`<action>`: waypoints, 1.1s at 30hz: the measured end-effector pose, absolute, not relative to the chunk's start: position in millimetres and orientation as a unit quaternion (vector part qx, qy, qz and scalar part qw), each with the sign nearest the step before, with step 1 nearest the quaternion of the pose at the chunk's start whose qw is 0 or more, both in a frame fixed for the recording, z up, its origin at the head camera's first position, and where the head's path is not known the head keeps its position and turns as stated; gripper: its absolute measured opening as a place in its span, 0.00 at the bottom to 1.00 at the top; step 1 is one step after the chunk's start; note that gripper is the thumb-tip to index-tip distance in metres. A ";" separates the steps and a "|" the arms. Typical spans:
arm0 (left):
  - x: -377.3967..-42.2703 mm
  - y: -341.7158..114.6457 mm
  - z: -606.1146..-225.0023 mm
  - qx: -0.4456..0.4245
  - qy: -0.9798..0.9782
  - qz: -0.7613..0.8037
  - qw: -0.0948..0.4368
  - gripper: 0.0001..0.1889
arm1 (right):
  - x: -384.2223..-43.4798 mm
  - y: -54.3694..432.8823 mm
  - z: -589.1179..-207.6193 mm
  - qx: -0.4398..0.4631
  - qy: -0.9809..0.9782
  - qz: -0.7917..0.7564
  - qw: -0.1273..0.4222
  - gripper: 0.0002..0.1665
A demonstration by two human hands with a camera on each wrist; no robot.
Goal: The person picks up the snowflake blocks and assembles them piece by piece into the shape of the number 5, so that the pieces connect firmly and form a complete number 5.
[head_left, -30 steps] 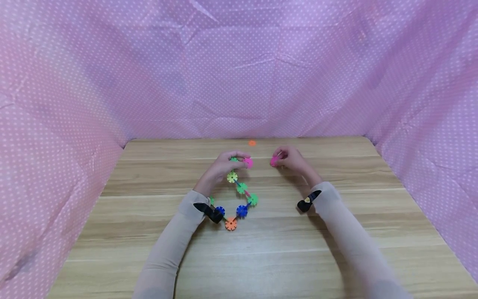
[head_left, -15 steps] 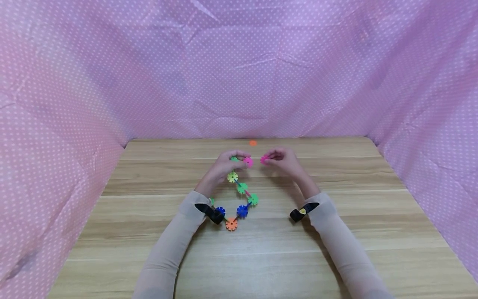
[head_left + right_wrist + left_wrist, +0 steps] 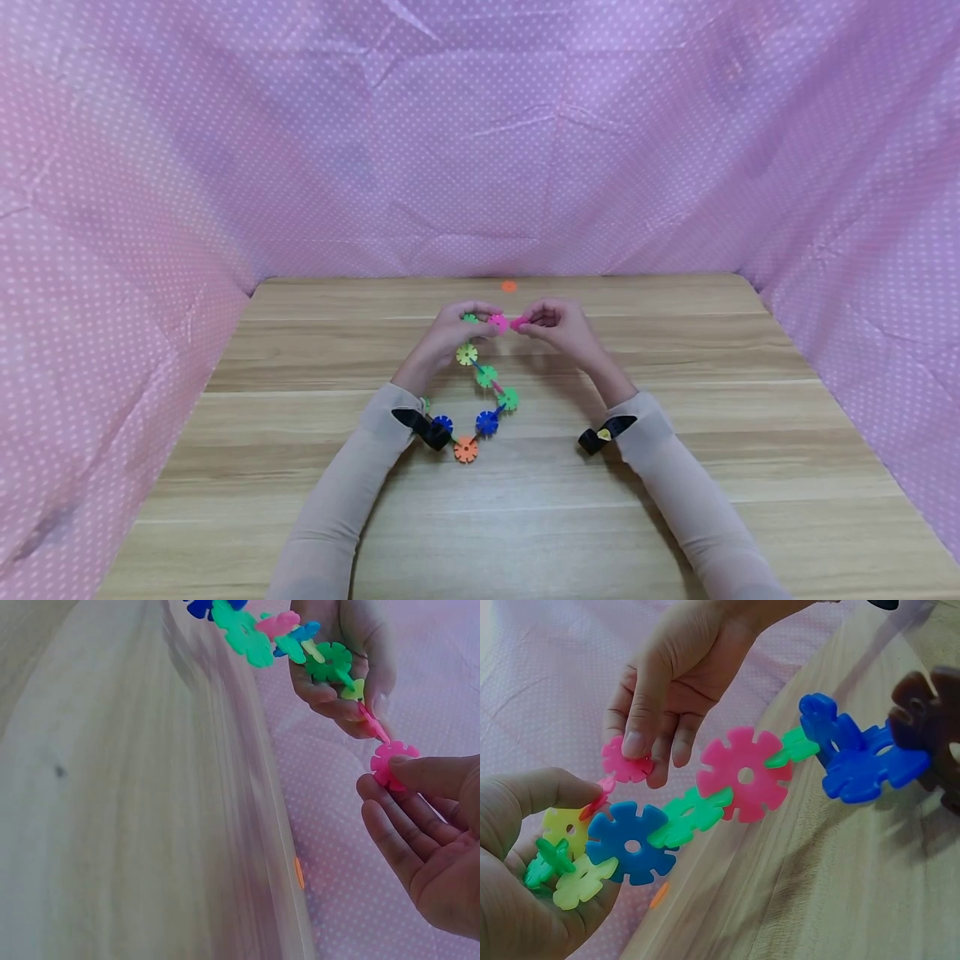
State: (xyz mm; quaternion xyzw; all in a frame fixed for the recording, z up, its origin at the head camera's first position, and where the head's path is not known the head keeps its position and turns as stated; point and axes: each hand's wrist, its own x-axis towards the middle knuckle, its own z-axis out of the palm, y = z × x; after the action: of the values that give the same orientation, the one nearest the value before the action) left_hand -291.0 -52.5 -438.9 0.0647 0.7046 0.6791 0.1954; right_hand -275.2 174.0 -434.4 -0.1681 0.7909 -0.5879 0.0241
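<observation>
My left hand (image 3: 448, 330) pinches a pink notched plastic disc (image 3: 498, 323) at the end of a chain of interlocking discs. Green, yellow, blue and orange discs (image 3: 466, 451) make up the chain, which curves below that hand and partly behind its wrist. Between thumb and fingertips, my right hand (image 3: 564, 327) holds another pink disc (image 3: 390, 762). The two pink discs meet edge to edge at an angle in the right wrist view; whether their notches interlock I cannot tell. Pink, blue and green discs (image 3: 694, 817) of the chain show up close in the left wrist view.
A loose orange disc (image 3: 509, 286) lies by the far edge of the wooden table (image 3: 675, 467). Pink dotted cloth (image 3: 480, 167) hangs behind the table and at both sides. Black straps with small cameras (image 3: 600, 437) sit on both wrists.
My right hand has moved left with its pink disc, up to the one in my left hand. That disc has turned from face-on to nearly edge-on. The left hand has stayed nearly still.
</observation>
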 end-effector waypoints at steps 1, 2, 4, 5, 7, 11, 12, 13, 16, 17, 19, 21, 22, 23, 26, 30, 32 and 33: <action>-290.9 -52.5 -438.7 0.065 0.705 0.679 0.195 0.20 | -274.9 173.3 -434.6 -0.169 0.790 -0.590 0.022 0.08; -290.7 -52.5 -438.8 0.066 0.705 0.679 0.194 0.20 | -274.9 172.8 -435.3 -0.169 0.789 -0.590 0.019 0.08; -290.5 -52.5 -439.1 0.066 0.704 0.680 0.194 0.21 | -275.1 172.2 -436.8 -0.169 0.790 -0.589 0.014 0.08; -290.7 -52.5 -439.5 0.066 0.704 0.680 0.194 0.21 | -275.3 171.8 -437.6 -0.169 0.790 -0.589 0.013 0.09; -290.8 -52.4 -440.1 0.065 0.704 0.680 0.194 0.21 | -275.6 171.0 -438.6 -0.167 0.790 -0.590 0.010 0.09; -291.0 -51.9 -441.2 0.062 0.704 0.681 0.193 0.21 | -275.1 169.7 -438.6 -0.161 0.794 -0.586 0.008 0.10; -290.9 -51.8 -441.1 0.061 0.704 0.681 0.193 0.21 | -274.9 169.4 -438.3 -0.158 0.795 -0.585 0.008 0.10; -290.8 -51.7 -440.9 0.061 0.703 0.681 0.193 0.20 | -274.5 169.0 -437.7 -0.155 0.797 -0.584 0.008 0.10; -290.6 -51.0 -440.2 0.058 0.702 0.683 0.195 0.19 | -272.7 167.6 -434.5 -0.150 0.801 -0.579 0.009 0.10; -290.5 -50.7 -439.8 0.058 0.702 0.683 0.196 0.19 | -271.8 166.9 -432.8 -0.150 0.801 -0.579 0.010 0.10; -290.6 -49.9 -439.6 0.055 0.702 0.682 0.196 0.19 | -266.5 164.5 -424.5 -0.152 0.803 -0.576 0.010 0.10; -290.5 -48.8 -439.4 0.052 0.703 0.681 0.196 0.20 | -262.2 162.2 -417.3 -0.153 0.805 -0.573 0.009 0.10; -290.5 -48.3 -439.5 0.050 0.703 0.682 0.196 0.20 | -260.1 161.3 -413.9 -0.155 0.807 -0.570 0.008 0.10; -290.7 -47.7 -439.9 0.049 0.703 0.682 0.196 0.20 | -257.7 160.6 -410.7 -0.157 0.808 -0.568 0.005 0.10; -291.2 -46.6 -440.2 0.045 0.702 0.683 0.197 0.20 | -261.9 161.9 -417.1 -0.162 0.807 -0.569 -0.002 0.09; -291.2 -47.1 -440.3 0.051 0.704 0.679 0.200 0.20 | -269.9 165.7 -431.5 -0.168 0.802 -0.573 -0.012 0.09; -290.6 -47.7 -440.1 0.058 0.707 0.675 0.202 0.19 | -270.3 167.1 -434.3 -0.169 0.800 -0.575 -0.017 0.09; -290.2 -47.9 -439.8 0.062 0.709 0.672 0.203 0.19 | -270.0 167.4 -434.8 -0.168 0.799 -0.577 -0.020 0.08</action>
State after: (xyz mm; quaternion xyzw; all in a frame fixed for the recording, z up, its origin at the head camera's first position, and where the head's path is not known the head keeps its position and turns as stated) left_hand -290.2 -47.9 -439.8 0.0617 0.7089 0.6725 0.2034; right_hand -270.0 167.4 -434.8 -0.1683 0.7991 -0.5767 -0.0202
